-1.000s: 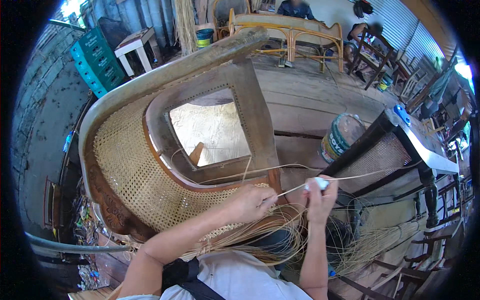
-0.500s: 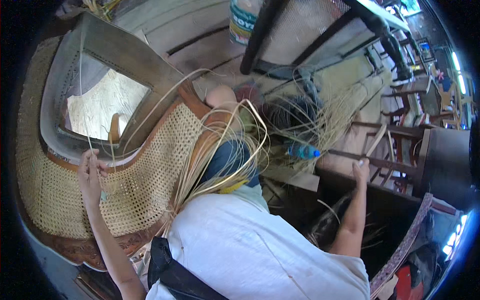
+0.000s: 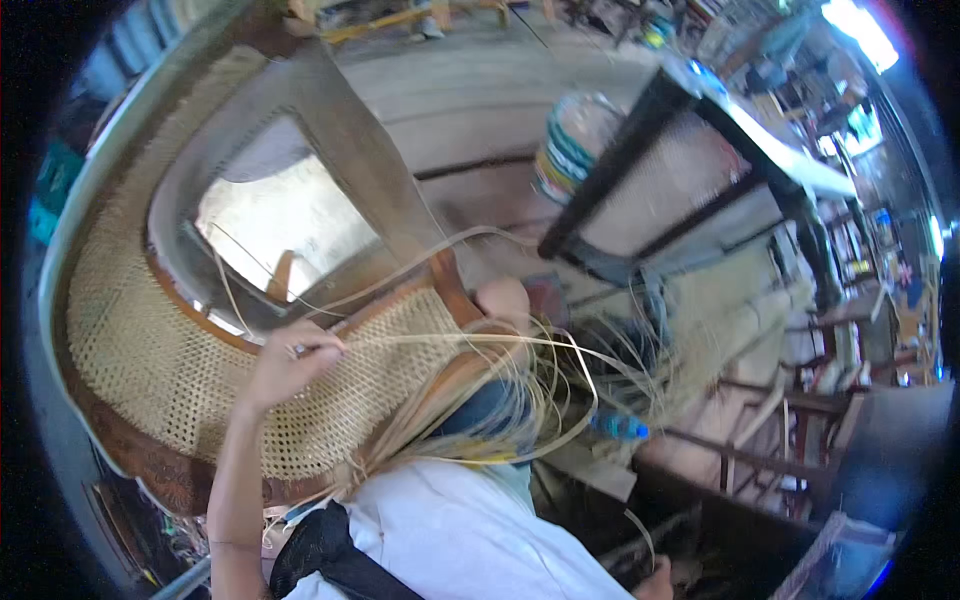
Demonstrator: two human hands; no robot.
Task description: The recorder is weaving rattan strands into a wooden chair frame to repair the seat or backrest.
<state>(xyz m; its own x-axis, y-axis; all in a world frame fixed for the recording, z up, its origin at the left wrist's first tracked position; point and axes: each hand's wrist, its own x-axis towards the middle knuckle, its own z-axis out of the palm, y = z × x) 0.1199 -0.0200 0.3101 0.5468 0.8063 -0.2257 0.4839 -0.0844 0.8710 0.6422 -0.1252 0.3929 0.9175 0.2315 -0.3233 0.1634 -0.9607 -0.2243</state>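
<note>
My left hand (image 3: pixel 295 362) is closed in a pinch on a pale cane strand (image 3: pixel 425 338), which runs right from the fingers. It is held over the woven cane panel (image 3: pixel 165 350) of a carved wooden chair frame (image 3: pixel 175 480). A loose bundle of long cane strands (image 3: pixel 495 425) lies over my lap and the panel's right end. My right hand (image 3: pixel 655 582) is low at the bottom edge, partly cut off and blurred. A thin curved strip (image 3: pixel 642 532) rises beside it; whether the fingers hold it I cannot tell.
Ahead stand a paint bucket (image 3: pixel 575 150) and a dark chair frame with a cane panel (image 3: pixel 665 180). More loose cane (image 3: pixel 690 330) covers the floor beside a blue water bottle (image 3: pixel 622 427). Wooden chair parts (image 3: pixel 770 440) crowd the right side.
My left hand has moved right and down, and its strand now stretches rightward. My right hand has dropped from beside the chair parts to the bottom edge. The view has shifted.
</note>
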